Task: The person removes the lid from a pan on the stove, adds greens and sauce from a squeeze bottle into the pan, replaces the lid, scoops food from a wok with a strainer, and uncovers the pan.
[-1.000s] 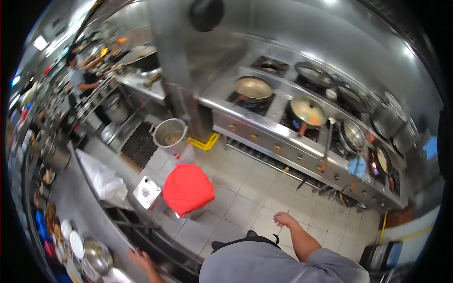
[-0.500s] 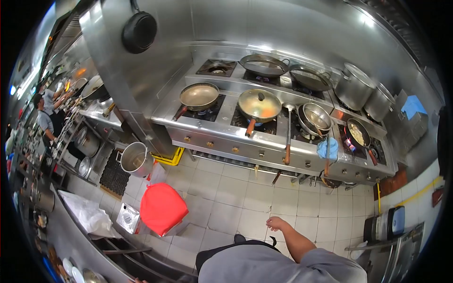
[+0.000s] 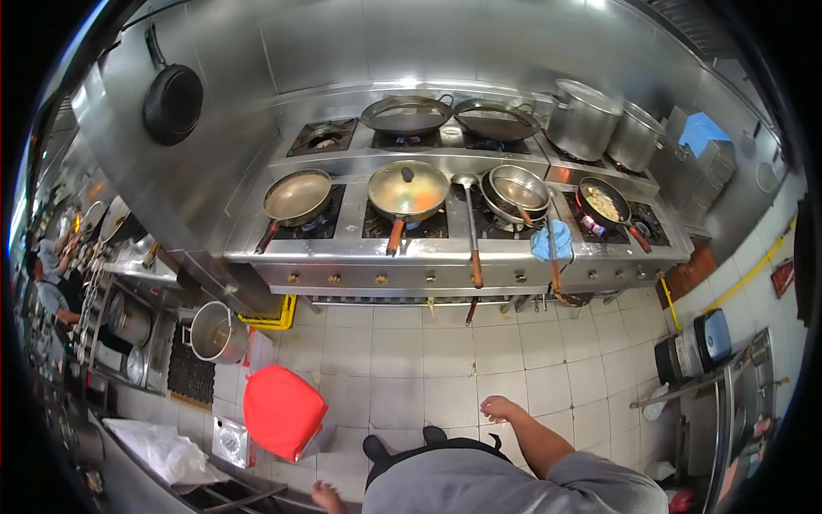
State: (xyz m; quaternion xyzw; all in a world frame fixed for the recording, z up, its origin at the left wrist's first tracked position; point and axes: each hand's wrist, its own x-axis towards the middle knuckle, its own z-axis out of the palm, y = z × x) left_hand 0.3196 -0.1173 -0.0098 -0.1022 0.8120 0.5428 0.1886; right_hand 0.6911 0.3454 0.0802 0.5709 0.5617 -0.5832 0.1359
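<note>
Out over the tiled floor, my right hand (image 3: 496, 409) hangs in the air with loosely bent fingers and nothing in it. At the bottom edge my left hand (image 3: 324, 496) shows only in part; its fingers look apart, with nothing visible in them. It is nearest to a red cover (image 3: 284, 414) lying over a container. On the stove (image 3: 342, 272) ahead, a lidded pan (image 3: 408, 188) holds orange and green food. To its right are a long-handled ladle (image 3: 471, 227) and stacked pans with a strainer (image 3: 519, 188). A black frying pan (image 3: 603, 202) with pale pieces sits over a flame.
A bare frying pan (image 3: 297, 197) and a blue cloth (image 3: 550, 241) are at the stove front. Two woks (image 3: 406, 115) and two tall pots (image 3: 584, 120) stand behind. A metal pot (image 3: 217, 332) stands on the left. Another person (image 3: 53, 287) works far left.
My view has swung left and squared up to the stove. My left hand has come further into view at the bottom. My right hand stays beside my body, still empty.
</note>
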